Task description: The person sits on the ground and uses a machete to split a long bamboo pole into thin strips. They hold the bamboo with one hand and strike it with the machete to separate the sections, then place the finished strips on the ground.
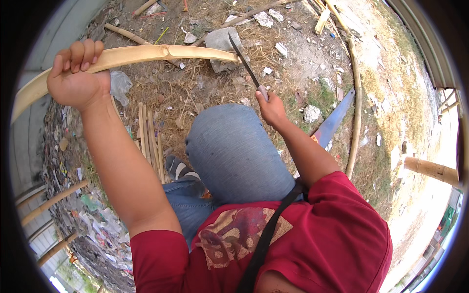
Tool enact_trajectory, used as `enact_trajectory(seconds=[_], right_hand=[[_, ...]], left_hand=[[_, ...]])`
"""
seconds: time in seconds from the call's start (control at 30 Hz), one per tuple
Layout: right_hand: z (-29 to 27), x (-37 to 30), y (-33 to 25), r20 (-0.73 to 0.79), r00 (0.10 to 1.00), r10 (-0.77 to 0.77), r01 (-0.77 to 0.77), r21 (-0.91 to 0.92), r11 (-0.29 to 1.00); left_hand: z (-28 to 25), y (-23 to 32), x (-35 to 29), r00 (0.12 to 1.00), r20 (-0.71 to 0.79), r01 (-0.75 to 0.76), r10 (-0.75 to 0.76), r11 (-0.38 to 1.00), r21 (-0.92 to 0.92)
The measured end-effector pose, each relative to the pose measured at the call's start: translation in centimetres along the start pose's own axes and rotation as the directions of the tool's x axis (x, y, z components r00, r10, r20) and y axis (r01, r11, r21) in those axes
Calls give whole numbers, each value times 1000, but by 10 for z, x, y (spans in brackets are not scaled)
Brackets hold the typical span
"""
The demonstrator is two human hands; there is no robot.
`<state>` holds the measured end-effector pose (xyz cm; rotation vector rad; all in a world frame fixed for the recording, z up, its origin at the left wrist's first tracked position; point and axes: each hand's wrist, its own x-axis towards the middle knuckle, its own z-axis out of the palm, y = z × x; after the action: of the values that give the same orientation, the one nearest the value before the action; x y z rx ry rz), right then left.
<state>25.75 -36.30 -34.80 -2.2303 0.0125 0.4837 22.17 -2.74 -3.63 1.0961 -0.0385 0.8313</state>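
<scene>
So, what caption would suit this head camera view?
Left hand holds a pale split-bamboo strip; right hand holds a long dark-bladed knife.

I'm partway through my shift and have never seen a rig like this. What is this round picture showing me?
There's no machine, just a person's bare hands. A fisheye camera on the head looks down, so straight edges bend near the rim. The left hand grips a pale split bamboo strip; the right hand holds a long knife, its blade by the strip's far end. Whether they touch, I can't tell. On the littered ground lie a grey block near that end, a handsaw and a long pole to the right.
</scene>
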Motion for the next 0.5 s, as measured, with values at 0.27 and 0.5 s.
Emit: enact_trajectory(seconds=[0.27, 0.5], right_hand=[[-11, -4, -16, 319, 942, 103, -294, 638, 712], [6, -2, 20, 43, 988, -148, 154, -177, 972]], left_hand=[[-14, 3, 2, 999, 31, 24, -23, 1000, -14], [-10, 1, 1, 1000, -6, 28, -28, 1000, -1]])
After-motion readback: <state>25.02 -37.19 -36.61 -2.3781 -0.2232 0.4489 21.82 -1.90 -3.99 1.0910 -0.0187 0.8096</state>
